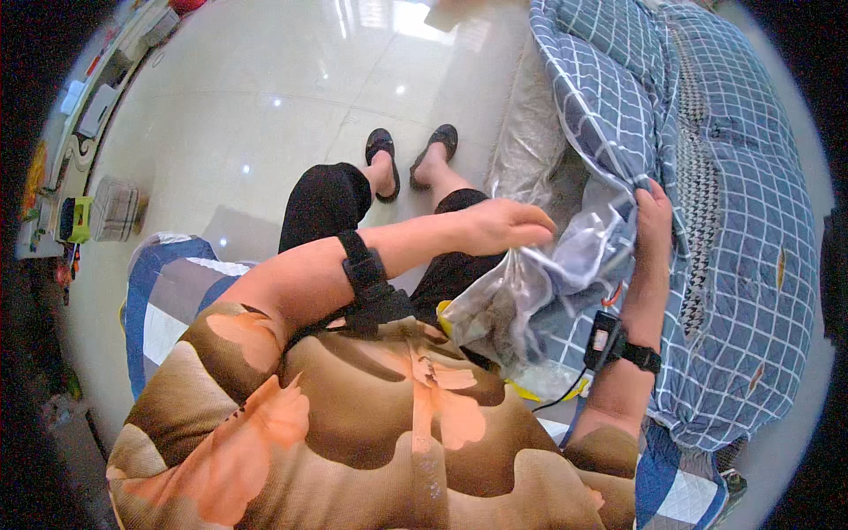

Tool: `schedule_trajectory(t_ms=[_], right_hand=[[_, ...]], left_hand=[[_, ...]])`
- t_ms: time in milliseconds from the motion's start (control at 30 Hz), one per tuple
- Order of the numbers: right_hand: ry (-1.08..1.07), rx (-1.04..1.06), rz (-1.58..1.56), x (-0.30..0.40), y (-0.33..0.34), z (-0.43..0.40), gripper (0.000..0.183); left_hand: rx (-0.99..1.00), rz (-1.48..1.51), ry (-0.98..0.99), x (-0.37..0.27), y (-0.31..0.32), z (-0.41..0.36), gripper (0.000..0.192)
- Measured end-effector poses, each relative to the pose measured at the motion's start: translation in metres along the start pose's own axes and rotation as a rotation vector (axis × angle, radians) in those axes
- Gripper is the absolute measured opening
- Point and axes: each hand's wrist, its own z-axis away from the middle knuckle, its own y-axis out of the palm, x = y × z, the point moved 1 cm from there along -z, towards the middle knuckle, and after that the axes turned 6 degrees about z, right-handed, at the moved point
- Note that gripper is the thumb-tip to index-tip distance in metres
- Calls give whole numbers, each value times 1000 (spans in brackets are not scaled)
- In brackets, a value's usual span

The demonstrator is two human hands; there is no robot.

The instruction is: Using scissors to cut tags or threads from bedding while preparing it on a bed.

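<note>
My left hand (pixel 513 226) reaches across from the left, its fingers closed at the gathered edge of a shiny, whitish see-through sheet or bag (pixel 507 301) that hangs over my lap; part of the grip is hidden. On the right, my right hand (pixel 652 209) is shut on the bunched edge of a grey-blue quilted cloth (pixel 748 218) with a white grid pattern. Between my hands, the whitish material drapes in folds beside the cloth. Yellow edging (pixel 523 391) shows below it. Straps circle both forearms, and a small black device (pixel 601 338) with a cable sits near my right wrist.
Glossy floor tiles (pixel 318 73) lie ahead of my feet in black slippers (pixel 379 149). Crinkled clear plastic (pixel 530 132) lies left of the quilted cloth. A low shelf (pixel 86 132) and a clear plastic container (pixel 117 209) stand at the left. Blue, grey and white fabric (pixel 175 291) is beside me.
</note>
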Motion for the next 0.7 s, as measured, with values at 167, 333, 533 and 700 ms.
schedule_trajectory(t_ms=[167,333,533,700], right_hand=[[-55,-6,157,-3,-55,-34,27],[-65,3,274,10,-71,-52,25],[-25,85,164,33,-55,-43,23],[0,77,131,30,-63,-49,25]], left_hand=[[-232,-297,-224,36,-29,-16,39],[-203,-393,-172,38,-39,-59,51],[-406,-457,114,56,-17,-130,58],[-319,-611,48,52,-12,-149,30]])
